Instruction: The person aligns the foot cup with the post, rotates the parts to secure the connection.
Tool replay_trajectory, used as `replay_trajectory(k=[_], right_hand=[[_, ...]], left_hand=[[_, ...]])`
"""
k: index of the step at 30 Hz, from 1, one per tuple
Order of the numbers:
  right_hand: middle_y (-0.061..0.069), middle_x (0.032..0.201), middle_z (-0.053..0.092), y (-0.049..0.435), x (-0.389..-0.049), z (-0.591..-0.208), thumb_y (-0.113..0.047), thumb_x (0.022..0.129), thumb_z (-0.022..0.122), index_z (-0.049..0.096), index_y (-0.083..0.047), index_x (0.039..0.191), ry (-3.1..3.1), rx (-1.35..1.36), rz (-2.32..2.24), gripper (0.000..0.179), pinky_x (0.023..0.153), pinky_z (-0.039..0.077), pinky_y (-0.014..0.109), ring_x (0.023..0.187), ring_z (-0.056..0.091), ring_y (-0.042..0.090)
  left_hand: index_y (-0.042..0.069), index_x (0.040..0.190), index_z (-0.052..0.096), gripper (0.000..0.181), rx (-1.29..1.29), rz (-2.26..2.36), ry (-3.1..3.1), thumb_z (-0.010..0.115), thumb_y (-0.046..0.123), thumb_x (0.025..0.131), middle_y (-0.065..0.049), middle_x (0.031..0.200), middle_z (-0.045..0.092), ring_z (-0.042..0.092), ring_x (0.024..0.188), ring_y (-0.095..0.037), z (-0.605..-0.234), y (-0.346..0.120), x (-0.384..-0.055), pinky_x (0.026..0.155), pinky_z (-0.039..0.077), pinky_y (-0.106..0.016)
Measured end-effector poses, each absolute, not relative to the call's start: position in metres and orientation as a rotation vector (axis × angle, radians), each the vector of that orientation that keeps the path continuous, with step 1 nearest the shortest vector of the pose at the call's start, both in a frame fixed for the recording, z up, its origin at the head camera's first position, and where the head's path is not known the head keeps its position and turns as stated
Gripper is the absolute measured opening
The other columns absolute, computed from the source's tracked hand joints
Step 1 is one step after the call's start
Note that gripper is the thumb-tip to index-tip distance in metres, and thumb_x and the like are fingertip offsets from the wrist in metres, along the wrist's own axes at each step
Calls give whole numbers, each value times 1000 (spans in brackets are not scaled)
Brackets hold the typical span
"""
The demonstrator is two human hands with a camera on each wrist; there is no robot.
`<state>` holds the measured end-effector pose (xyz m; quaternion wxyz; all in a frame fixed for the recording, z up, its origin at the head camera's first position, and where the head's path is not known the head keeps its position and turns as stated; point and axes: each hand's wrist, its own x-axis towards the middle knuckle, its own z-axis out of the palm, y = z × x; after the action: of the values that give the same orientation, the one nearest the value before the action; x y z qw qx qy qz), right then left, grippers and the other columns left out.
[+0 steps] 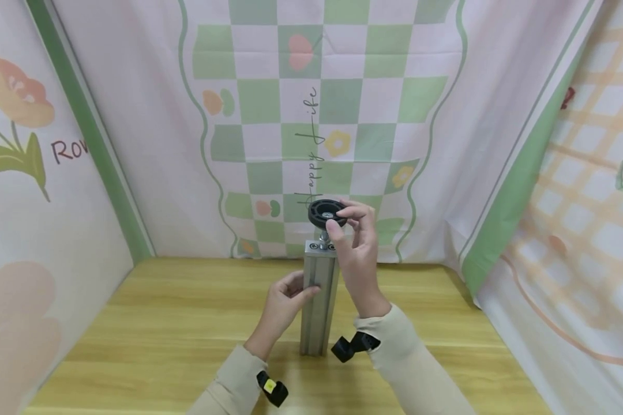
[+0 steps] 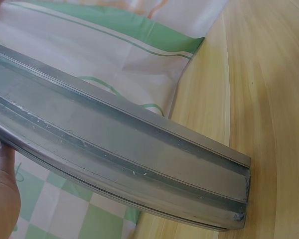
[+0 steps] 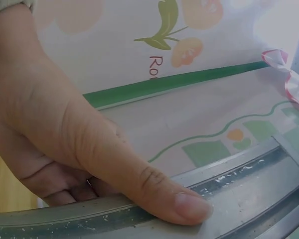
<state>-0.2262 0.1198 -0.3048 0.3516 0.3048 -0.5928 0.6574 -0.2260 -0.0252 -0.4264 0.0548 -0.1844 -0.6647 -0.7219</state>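
Note:
A silver aluminium profile (image 1: pixel 315 323) with grooved sides stands upright on the wooden table. My left hand (image 1: pixel 282 300) grips it around the upper half, thumb on the front face. Topping the profile is an end plate with screws, and from it rises a metal stem (image 1: pixel 323 237) carrying a round black levelling foot (image 1: pixel 316 219). My right hand (image 1: pixel 362 251) pinches this foot's rim between thumb and fingers. The left wrist view shows the profile's lower end (image 2: pixel 229 184) at the tabletop. In the right wrist view, the left thumb (image 3: pixel 159 194) presses along a groove.
The wooden table (image 1: pixel 176 323) reaches back to a curtain (image 1: pixel 259 98) with a green checked print. Printed cloth hangs at the left side (image 1: pixel 10 219) and the right side (image 1: pixel 592 259). Each wrist wears a black strapped mount (image 1: pixel 345 349).

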Motion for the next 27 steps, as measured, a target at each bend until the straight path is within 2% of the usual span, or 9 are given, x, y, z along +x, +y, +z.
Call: replay_trajectory(k=[2,7,11,14,17,20,22,24,27], right_hand=[[18,131,44,117,-226,-304,-15,93,68,55,3,105,-1526,772,1615,26,103,38,40,127,43,30],[18,124,41,111,-223,-300,-10,88,78,60,1,100,-1528,739,1527,24,94,40,32,117,41,25],[26,121,39,110,-222,-298,3,82,78,60,4,98,-1540,718,1508,24,90,35,31,112,39,22],[24,121,40,111,-223,-300,6,80,76,60,4,99,-1539,720,1500,24,90,34,33,111,39,21],[15,122,43,114,-225,-303,-7,85,77,61,3,105,-1520,738,1478,28,95,35,36,112,41,22],[11,129,42,118,-228,-306,-32,89,75,54,1,123,-1522,749,1458,52,101,33,45,115,42,26],[11,137,41,122,-230,-307,-43,93,66,46,-3,136,-1554,763,1500,62,104,29,50,120,42,31],[13,144,40,126,-233,-306,-48,98,54,41,-7,144,-1593,815,1609,63,109,24,54,129,39,33],[15,150,41,131,-238,-302,-44,105,36,42,-9,148,-1623,942,1818,56,116,16,53,140,32,34]], left_hand=[[5,120,70,34,-563,-2182,-2022,79,17,89,-8,105,72,68,96,-20,-426,-26,-226,85,57,-31],[5,119,70,34,-567,-2166,-2017,79,18,89,-8,104,72,68,96,-20,-425,-26,-226,84,57,-31],[6,120,70,34,-577,-2168,-2021,78,18,89,-8,105,72,68,96,-20,-425,-27,-226,84,57,-31],[6,120,70,35,-578,-2167,-2030,79,20,89,-8,105,72,67,97,-21,-425,-27,-226,84,57,-31],[7,121,70,37,-574,-2161,-2041,79,22,89,-7,105,72,67,96,-21,-426,-27,-227,84,57,-31],[7,122,70,39,-571,-2159,-2043,80,24,88,-7,105,72,67,96,-21,-427,-27,-227,83,57,-30],[6,121,70,39,-570,-2161,-2040,80,23,88,-7,104,72,67,96,-20,-427,-26,-227,83,57,-30],[5,120,70,39,-571,-2164,-2032,81,22,88,-8,104,72,67,95,-21,-428,-26,-227,83,57,-30],[5,119,70,38,-569,-2164,-2026,81,22,87,-8,103,72,67,95,-21,-428,-26,-228,83,57,-30]])
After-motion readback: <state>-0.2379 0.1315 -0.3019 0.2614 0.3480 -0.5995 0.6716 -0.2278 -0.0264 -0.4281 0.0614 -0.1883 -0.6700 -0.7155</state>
